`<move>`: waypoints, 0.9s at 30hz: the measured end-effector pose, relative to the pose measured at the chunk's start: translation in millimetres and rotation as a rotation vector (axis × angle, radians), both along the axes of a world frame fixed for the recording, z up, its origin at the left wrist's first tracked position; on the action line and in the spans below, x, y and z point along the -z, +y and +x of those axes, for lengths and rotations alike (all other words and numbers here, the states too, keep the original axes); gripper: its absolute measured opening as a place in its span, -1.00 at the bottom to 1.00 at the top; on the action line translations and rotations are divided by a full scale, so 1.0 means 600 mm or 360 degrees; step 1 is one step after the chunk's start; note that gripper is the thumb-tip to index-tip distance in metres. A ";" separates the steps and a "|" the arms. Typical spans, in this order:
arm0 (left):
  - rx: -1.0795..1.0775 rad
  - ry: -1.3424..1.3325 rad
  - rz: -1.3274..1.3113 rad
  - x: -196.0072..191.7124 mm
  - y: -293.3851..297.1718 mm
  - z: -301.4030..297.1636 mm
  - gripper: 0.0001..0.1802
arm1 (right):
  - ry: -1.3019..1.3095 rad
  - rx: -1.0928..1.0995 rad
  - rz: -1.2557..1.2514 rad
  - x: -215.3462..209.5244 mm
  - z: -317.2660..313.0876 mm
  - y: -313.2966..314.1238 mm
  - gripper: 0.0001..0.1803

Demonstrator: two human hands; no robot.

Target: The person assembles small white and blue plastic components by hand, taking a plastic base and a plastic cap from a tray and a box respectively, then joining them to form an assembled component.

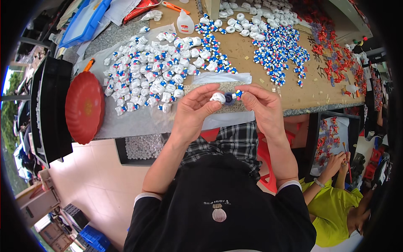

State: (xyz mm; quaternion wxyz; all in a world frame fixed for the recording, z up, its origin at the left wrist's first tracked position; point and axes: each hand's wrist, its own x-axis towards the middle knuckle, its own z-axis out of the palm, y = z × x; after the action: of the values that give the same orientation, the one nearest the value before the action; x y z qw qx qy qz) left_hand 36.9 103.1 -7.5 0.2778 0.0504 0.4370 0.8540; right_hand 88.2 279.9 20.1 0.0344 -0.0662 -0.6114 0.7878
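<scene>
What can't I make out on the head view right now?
- Head view: part of the white piece, covered by the left hand.
- Head view: part of the blue piece, covered by the right hand.
- Head view: the dark cup's contents, too small to tell.
- Head view: the box's far side, hidden under the table.

Colour All Round the Edges

Here on the left, a red scalloped dish (85, 110); up beyond it, a blue tray (95, 23) beside loose papers (119, 10)! Down low, a blue crate (94, 238); far right, a co-worker (336, 212) in bright yellow-green!
</scene>
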 end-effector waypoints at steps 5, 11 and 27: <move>0.0006 0.0035 -0.0001 0.008 0.009 0.007 -0.66 | 0.0041 -0.0054 0.0133 0.002 -0.001 -0.010 -0.79; -0.0048 0.0007 0.0023 0.016 0.021 0.020 -0.69 | 0.0171 0.0037 0.0201 0.012 0.005 -0.019 -0.78; -0.0401 0.0755 -0.0853 -0.040 -0.042 -0.052 -0.74 | -0.0051 -0.0127 0.0203 0.003 -0.061 0.009 -0.83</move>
State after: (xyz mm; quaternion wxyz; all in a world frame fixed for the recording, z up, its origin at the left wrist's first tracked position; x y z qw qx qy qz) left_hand 5.9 78.0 16.6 0.0651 0.1181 0.6998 0.7015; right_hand 51.9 285.5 18.5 -0.0027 -0.0520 -0.6631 0.7467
